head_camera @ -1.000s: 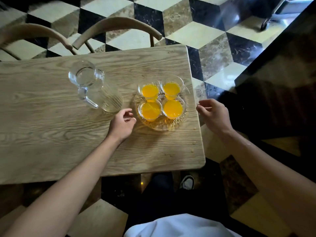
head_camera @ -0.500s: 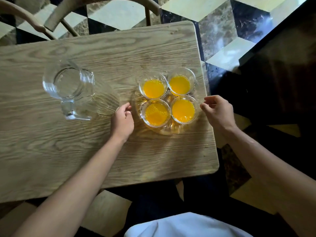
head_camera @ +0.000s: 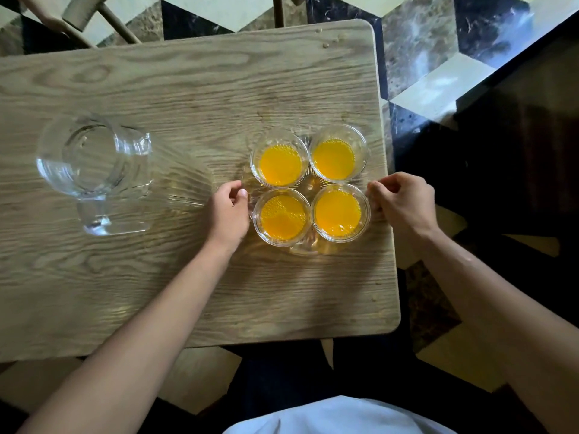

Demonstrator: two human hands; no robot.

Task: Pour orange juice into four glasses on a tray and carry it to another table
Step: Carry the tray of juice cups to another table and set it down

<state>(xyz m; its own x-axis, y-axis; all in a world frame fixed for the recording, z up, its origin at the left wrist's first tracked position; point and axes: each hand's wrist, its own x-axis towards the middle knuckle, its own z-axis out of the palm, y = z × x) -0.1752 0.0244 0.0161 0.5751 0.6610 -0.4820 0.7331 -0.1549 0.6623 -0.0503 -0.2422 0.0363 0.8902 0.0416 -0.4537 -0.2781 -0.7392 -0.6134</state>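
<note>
Both hands have closed in, left hand point(head_camera: 228, 211) and right hand point(head_camera: 404, 202) now pinching the tray point(head_camera: 305, 249) edges beside the four filled glasses point(head_camera: 280, 164), so lifting looks next.

We see both hands now at the glass tray point(head_camera: 305, 249): the left hand point(head_camera: 228, 211) has moved in from the surface to its left rim, and the right hand point(head_camera: 402, 202), off the edge earlier, reaches its right rim.

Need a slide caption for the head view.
Both hands, left and right, at the tray of four juice-filled glasses; empty jug beside.
</note>
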